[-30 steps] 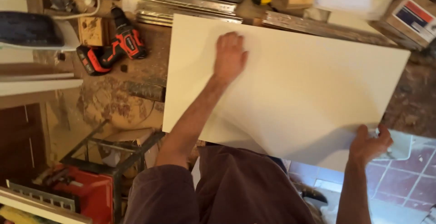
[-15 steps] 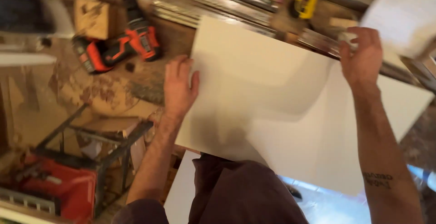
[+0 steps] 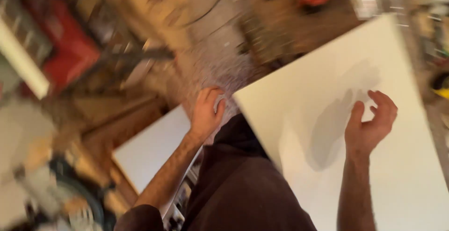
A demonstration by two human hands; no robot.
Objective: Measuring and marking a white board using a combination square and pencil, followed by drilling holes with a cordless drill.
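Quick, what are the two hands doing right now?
Left hand: curled at the corner of the big white board; a real grip cannot be told through the blur.
Right hand: open, fingers loosely curled, holding nothing, above the board.

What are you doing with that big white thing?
A person stands over a big white board on a cluttered workbench. The left hand sits at the board's near corner, by its edge. The right hand is open, fingers curled, above the board's face, holding nothing. A second white panel lies lower down on the left. The picture is blurred, so the rest is hard to tell.
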